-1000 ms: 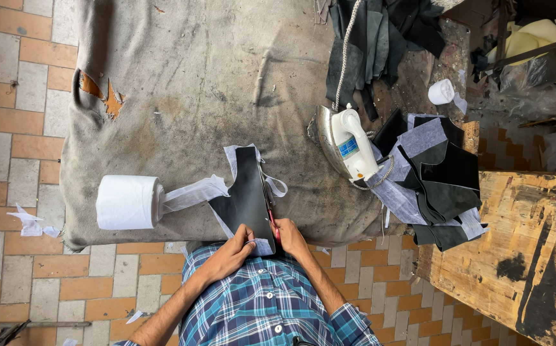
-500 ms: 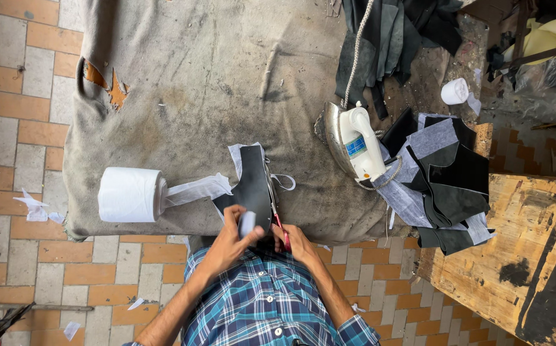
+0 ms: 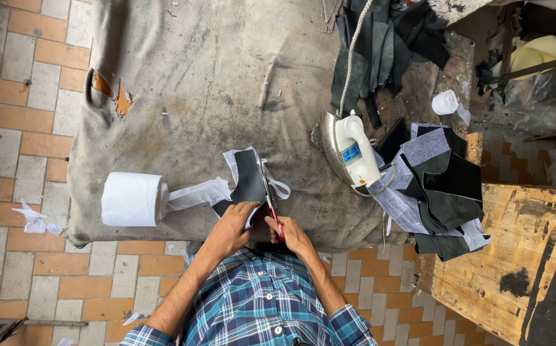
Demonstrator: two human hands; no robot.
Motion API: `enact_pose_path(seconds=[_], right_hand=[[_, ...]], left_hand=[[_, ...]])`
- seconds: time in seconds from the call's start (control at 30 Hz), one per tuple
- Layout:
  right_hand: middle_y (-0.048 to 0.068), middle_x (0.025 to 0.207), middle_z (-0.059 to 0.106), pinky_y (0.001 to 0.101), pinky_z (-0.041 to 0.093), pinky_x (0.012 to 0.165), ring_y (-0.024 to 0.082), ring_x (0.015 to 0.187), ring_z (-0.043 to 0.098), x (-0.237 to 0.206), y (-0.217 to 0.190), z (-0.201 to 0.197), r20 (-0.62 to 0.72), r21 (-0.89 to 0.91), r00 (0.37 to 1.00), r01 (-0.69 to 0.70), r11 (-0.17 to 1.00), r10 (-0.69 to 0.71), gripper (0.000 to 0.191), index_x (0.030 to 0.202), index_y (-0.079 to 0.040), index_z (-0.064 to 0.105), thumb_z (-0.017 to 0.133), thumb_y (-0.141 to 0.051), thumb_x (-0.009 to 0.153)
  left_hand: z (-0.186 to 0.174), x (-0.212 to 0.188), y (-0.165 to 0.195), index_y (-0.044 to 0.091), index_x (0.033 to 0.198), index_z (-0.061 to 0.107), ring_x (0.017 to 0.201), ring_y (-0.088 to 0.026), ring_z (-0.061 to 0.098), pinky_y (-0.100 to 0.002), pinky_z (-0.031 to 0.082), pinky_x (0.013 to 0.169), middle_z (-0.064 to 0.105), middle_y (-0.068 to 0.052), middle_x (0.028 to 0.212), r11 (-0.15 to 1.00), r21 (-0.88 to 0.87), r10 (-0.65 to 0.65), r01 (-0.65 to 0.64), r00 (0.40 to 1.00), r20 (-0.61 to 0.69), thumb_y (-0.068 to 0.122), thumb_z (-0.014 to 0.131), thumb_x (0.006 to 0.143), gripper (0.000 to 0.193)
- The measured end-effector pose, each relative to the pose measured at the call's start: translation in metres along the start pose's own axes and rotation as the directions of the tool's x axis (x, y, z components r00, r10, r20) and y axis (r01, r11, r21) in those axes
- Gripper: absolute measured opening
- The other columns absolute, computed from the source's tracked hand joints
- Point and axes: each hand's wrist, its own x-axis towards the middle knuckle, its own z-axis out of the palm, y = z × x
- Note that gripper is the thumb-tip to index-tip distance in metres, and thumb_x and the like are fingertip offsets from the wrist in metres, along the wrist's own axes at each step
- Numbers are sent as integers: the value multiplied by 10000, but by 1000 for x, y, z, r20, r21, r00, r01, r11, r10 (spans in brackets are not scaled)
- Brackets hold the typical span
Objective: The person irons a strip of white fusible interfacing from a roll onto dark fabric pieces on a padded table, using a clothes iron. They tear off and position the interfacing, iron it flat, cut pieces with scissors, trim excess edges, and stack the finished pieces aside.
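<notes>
Right hand (image 3: 292, 234) closed around red-handled metal scissors (image 3: 269, 197), blades running along the right edge of a dark grey cut fabric piece backed with white lining (image 3: 249, 183). Left hand (image 3: 232, 228) pressed flat, fingers together, on that piece's near corner, close to the front edge of the worn grey padded worktable (image 3: 214, 77). Left of it, a white roll of lining tape (image 3: 133, 199), its strip trailing to the piece. Wide bare cloth beyond. To the right, a white and chrome electric iron with a blue label patch (image 3: 348, 148), then a stack of dark cut pieces (image 3: 441, 186). Scissor grip hidden inside the fist.
</notes>
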Motion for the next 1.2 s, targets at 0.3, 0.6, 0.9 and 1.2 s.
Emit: enact_pose_path(seconds=[0.3,0.6,0.9,1.2], right_hand=[[11,626,549,306,515,554,132,567,598,1,5,-14,78,-26,997,-13,1000,15,498,725,-62,590,576,-470,1010],[31,620,571,310,523,569,150,584,615,16,-10,-8,105,81,994,-26,996,18,540,722,-62,575,564,-519,1009],[33,595,581,306,509,527,139,550,612,15,-17,-1,47,36,999,9,999,-11,539,704,-73,568,551,-511,1018],[7,597,554,280,493,490,110,514,592,2,-19,1,-8,86,999,31,996,-31,531,677,-66,569,575,-448,1045]], left_hand=[[-4,-10,1,47,1356,572,1134,-364,696,-422,528,949,720,-214,1192,929,-287,-212,232,972,101,58,570,917,438],[-12,-13,1,60,1361,572,1075,-302,729,-411,551,896,737,-198,1177,910,-324,-234,260,965,116,129,546,992,376],[-17,-17,14,87,1397,543,789,-236,756,-386,596,695,744,-180,1115,855,-370,-320,363,931,174,138,512,992,409],[-13,-21,6,65,1364,568,1055,-287,723,-418,544,904,731,-189,1168,914,-323,-230,244,970,82,112,541,976,392]])
